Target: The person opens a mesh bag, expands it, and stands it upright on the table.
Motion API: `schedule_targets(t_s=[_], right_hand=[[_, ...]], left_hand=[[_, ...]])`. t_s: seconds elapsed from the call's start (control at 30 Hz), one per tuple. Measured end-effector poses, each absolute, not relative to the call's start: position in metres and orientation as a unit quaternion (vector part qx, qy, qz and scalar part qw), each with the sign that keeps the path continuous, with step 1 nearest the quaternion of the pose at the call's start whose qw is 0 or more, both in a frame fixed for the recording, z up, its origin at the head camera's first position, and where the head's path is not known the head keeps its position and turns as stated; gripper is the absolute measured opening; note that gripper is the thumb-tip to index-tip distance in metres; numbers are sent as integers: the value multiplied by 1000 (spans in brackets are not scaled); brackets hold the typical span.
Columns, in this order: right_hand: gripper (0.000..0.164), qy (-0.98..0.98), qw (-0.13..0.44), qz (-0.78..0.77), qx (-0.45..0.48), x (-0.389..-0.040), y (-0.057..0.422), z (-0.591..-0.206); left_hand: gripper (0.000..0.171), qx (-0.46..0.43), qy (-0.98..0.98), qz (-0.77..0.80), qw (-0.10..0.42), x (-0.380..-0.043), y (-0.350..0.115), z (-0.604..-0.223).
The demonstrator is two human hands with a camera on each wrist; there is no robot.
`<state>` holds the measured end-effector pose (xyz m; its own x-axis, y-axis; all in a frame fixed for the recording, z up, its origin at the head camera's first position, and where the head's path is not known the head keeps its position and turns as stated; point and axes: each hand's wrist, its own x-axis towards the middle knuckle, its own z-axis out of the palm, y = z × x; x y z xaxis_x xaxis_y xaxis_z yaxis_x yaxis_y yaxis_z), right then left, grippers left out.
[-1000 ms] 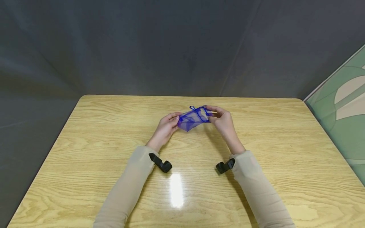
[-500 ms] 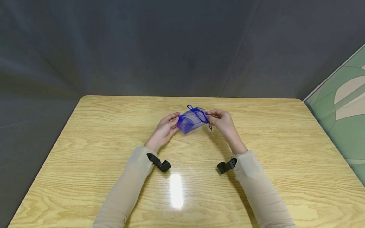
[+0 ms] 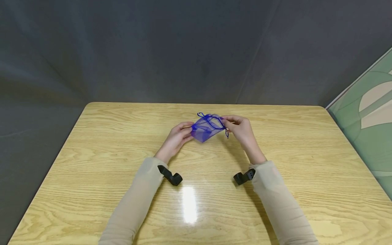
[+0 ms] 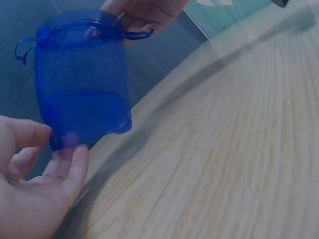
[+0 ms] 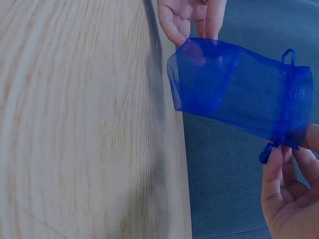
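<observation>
A sheer blue organza drawstring bag point(image 3: 203, 131) is held up between both hands, over the far middle of the table. My left hand point(image 3: 176, 139) pinches a bottom corner of it between thumb and fingers. At the mouth end, my right hand point(image 3: 242, 131) pinches the edge beside the drawstring. In the left wrist view the bag point(image 4: 84, 74) hangs flat, its lower part a darker blue where the cloth looks doubled. Small cord loops stick out at both sides of the mouth; one shows beside the bag point(image 5: 249, 89) in the right wrist view.
The wood-grain table point(image 3: 122, 136) stretches out on all sides of the hands. A dark grey curtain point(image 3: 183, 51) stands behind its far edge, and a green patterned panel point(image 3: 367, 112) rises at the right. Each sleeve cuff carries a black wrist camera point(image 3: 176, 179).
The right-hand fingers, spread at the bag's mouth a second ago, now pinch its edge. The mouth has flattened, and a cord loop dangles below the right hand. The left hand has hardly moved.
</observation>
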<state>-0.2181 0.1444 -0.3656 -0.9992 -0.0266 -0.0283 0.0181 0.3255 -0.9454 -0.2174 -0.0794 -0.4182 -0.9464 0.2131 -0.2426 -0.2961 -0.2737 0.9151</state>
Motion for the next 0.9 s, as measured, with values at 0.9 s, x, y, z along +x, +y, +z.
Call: schedule_targets(t_s=[0.9], right_hand=[[30,858,38,-512,-36,-221,138,-359]], left_hand=[[31,85,801,586,88,-215,-72,-419]])
